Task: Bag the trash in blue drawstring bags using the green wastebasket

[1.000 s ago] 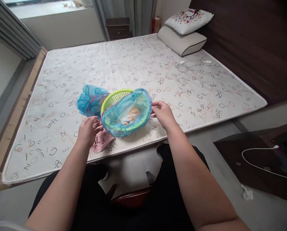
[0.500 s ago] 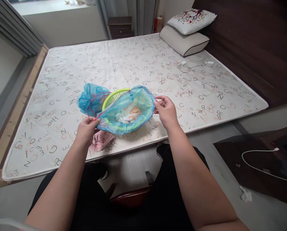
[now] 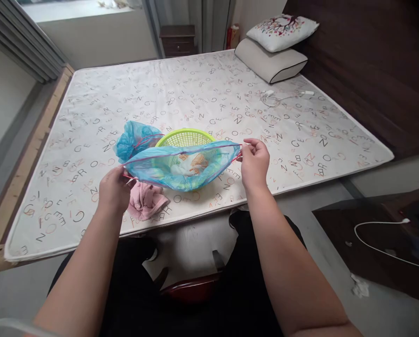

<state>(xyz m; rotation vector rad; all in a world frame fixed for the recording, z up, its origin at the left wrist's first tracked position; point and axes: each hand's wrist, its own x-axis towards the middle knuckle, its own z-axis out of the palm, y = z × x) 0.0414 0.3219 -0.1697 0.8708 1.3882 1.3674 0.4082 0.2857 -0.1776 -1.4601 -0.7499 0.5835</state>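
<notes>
The left hand (image 3: 113, 189) and the right hand (image 3: 256, 161) each have a grip clamped on the blue drawstring bag (image 3: 151, 161), stretched between them over the near side of the lime-green basket (image 3: 185, 136) on the mattress (image 3: 181, 96).

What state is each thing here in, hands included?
Front blue drawstring bag: stretched open
Left hand: pinching bag's left end
Right hand: pinching bag's right end
Other blue bag: bunched up
Green basket: partly covered by bag
Pink cloth: crumpled
Two pillows: stacked
Nightstand drawer: shut
</notes>
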